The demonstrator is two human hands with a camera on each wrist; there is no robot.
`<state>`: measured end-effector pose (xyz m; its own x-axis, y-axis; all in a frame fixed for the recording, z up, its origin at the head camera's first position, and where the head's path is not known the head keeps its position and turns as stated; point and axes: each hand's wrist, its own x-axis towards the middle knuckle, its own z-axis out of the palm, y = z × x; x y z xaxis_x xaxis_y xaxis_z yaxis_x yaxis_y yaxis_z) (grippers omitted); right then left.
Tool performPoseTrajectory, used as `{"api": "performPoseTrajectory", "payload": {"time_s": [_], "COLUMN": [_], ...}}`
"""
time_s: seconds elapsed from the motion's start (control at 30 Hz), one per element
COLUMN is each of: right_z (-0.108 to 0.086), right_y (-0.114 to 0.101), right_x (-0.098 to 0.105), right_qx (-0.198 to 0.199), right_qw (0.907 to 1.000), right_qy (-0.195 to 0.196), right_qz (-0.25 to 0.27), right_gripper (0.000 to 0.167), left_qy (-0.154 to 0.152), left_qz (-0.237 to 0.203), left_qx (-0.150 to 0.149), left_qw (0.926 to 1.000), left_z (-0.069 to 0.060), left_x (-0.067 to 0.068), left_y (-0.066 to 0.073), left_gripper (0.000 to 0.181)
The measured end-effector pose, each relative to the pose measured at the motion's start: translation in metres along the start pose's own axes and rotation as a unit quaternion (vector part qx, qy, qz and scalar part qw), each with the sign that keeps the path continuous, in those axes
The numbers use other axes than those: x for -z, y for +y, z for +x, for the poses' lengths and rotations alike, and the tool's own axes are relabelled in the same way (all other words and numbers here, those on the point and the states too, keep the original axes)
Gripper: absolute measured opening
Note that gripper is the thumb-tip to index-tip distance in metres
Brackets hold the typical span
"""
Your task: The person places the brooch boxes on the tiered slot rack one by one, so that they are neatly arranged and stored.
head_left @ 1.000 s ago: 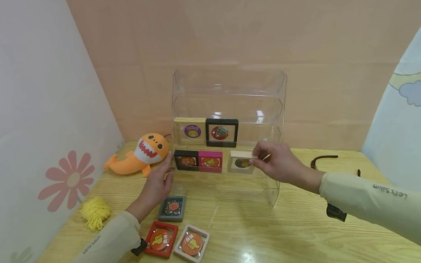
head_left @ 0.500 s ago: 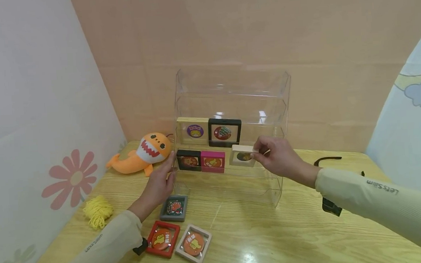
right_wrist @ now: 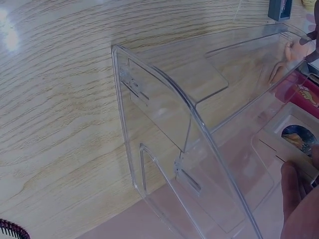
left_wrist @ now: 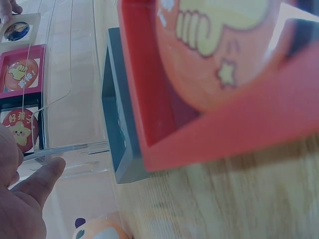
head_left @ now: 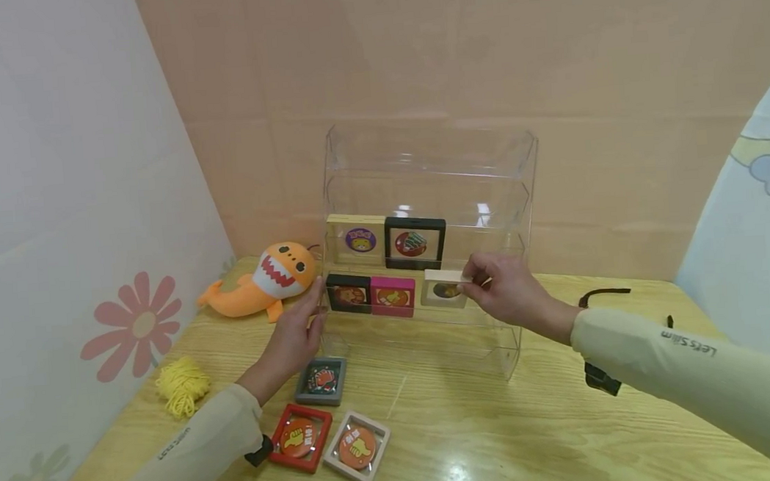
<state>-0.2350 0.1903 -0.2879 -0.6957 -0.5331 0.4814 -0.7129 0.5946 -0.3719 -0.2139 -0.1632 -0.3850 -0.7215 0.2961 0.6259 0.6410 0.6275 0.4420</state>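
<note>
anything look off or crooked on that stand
Nothing looks broken. One gap stands out on the clear plastic stand: the square cream frame, pinched by the right hand, sits apart from the square magenta frame in its row, whereas the row's square black frame sits close against magenta.

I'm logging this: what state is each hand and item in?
Right hand: pinching cream frame
Cream frame: held by one edge
Left hand: touching clear rack
Clear rack: standing
Yellow frame: upright in rack
Upper black frame: upright in rack
Lower black frame: upright in rack
Pink frame: upright in rack
Gray frame: flat
Red frame: flat
Beige frame: flat
Plush shark: resting
Yarn: bundled
Black item: partly hidden
</note>
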Motion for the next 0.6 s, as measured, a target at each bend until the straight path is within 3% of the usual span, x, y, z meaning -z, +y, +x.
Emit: {"api": "performPoseTrajectory", "payload": {"time_s": [0.33,0.6], "right_z": [-0.003,-0.005], "right_y": [0.005,0.005], "right_x": [-0.009,-0.014], "right_qx": [-0.003,0.003], "right_qw": [1.0000,0.9999], "right_qy": [-0.008,-0.007], "right_qz": [0.005,0.008], "right_gripper": [0.014,0.015], "left_qy": [-0.004,0.000], "left_qz": [0.007,0.011], "left_qx": [0.016,0.010], "left_qw": [0.9998,0.9999], "left_z": [0.000,-0.001], "left_x": [0.001,0.000], "left_y": [0.003,0.001], "left_gripper": [0.065,0.064]}}
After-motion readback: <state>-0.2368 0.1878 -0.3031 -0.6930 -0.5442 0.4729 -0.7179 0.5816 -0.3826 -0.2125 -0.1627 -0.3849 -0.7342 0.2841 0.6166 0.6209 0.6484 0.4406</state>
